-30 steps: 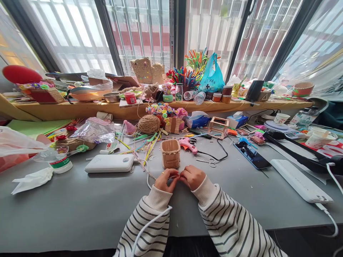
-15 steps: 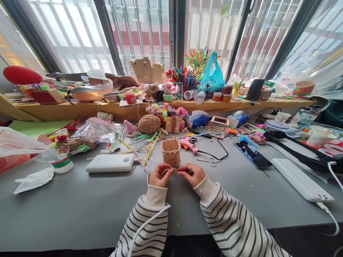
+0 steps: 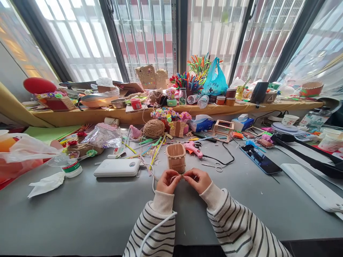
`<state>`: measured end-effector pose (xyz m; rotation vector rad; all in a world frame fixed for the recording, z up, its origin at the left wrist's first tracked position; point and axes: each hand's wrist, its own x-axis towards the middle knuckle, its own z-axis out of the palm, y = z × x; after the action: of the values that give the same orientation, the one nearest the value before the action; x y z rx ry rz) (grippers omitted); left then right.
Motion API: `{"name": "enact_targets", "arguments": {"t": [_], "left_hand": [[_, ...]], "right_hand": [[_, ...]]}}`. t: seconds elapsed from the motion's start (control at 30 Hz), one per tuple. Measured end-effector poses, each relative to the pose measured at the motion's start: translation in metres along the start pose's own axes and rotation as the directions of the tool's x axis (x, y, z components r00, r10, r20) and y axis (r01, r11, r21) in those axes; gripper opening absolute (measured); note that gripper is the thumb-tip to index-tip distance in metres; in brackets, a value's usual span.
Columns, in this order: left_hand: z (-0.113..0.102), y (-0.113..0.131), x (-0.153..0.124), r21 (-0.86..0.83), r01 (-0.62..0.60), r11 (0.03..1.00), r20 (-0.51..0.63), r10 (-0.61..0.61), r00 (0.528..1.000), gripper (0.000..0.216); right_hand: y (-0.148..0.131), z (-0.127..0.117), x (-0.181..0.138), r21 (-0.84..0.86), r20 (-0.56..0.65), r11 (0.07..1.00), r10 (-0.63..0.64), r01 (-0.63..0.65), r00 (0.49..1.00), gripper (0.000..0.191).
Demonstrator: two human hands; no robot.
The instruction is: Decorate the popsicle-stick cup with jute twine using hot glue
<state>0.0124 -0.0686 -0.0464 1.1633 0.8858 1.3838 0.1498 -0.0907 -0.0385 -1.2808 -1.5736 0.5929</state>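
My left hand (image 3: 167,181) and my right hand (image 3: 197,179) meet fingertip to fingertip just in front of a small brown cardboard basket (image 3: 176,157). Both are closed in a pinch on a tiny, thin piece between them, perhaps twine, too small to make out. The basket stands upright on the grey table, with a braided-looking rim. Behind it to the right lie a pink glue gun (image 3: 194,149) and a pair of scissors (image 3: 216,166). A white cable runs over my left sleeve.
A white power bank (image 3: 117,167) lies to the left, a phone (image 3: 260,159) and a white power strip (image 3: 312,186) to the right. Behind the basket are a ball of twine (image 3: 153,129), coloured strips and a small wooden frame (image 3: 223,130). A crowded ledge (image 3: 107,113) runs below the windows.
The whole view has shifted, so everything appears a little further right and lower. My hands keep their pinch in front of the basket.
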Motion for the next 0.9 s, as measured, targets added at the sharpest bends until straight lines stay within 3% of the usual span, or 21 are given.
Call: {"name": "enact_targets", "arguments": {"t": [0.47, 0.9], "left_hand": [[0.002, -0.002, -0.004, 0.058, -0.025, 0.998, 0.028, 0.023, 0.999, 0.028], [-0.002, -0.006, -0.001, 0.093, -0.056, 0.994, 0.004, 0.055, 0.998, 0.026]], "right_hand": [[0.003, 0.002, 0.0, -0.08, -0.021, 0.992, -0.101, 0.099, 0.995, 0.013], [-0.007, -0.004, 0.0, -0.097, 0.037, 0.991, -0.087, 0.091, 0.995, 0.016]]}}
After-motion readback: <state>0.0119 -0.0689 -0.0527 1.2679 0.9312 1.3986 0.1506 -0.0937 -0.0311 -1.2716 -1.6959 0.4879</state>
